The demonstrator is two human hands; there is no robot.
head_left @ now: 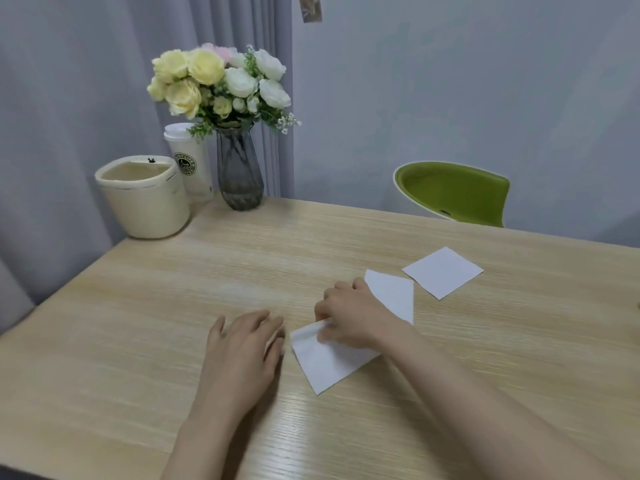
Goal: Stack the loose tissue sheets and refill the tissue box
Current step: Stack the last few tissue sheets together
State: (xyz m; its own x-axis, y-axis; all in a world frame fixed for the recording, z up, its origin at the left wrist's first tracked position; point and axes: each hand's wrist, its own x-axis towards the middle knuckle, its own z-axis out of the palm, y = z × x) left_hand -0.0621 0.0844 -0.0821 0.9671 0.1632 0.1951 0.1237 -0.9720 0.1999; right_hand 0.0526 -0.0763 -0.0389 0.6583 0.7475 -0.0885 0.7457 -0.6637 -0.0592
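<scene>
**Right hand on a tissue, left hand flat on the table**

Grey curtain (104,81) and pale wall behind, light wood table (138,323) in front of you. Your left hand (242,351) lies palm down on the table, fingers straight and close together, pointing away toward the upper right. There may be a bit of white under its fingertips, too blurred to tell. It grips nothing you can see.

Your right hand (349,313) is over the tissues, fingers curled down, pinching the upper edge of the near tissue sheet (329,362), which lifts slightly at that corner. The rest of that sheet lies flat on the table, just right of your left fingertips, not clearly touching them.

A second tissue sheet (394,296) lies under and beyond your right hand, partly covered by the knuckles and wrist. Whether it overlaps the near sheet is hidden by the hand. A third tissue sheet (443,271) lies flat farther right, just beside the second, a thin gap between their corners.

The cream tissue box (145,202) stands at the far left corner of the table, top open, well apart from both hands and all sheets. Beside it: a white cup (190,168), a grey glass vase (239,171) with flowers (218,81). A green chair (457,192) sits behind the far edge.
</scene>
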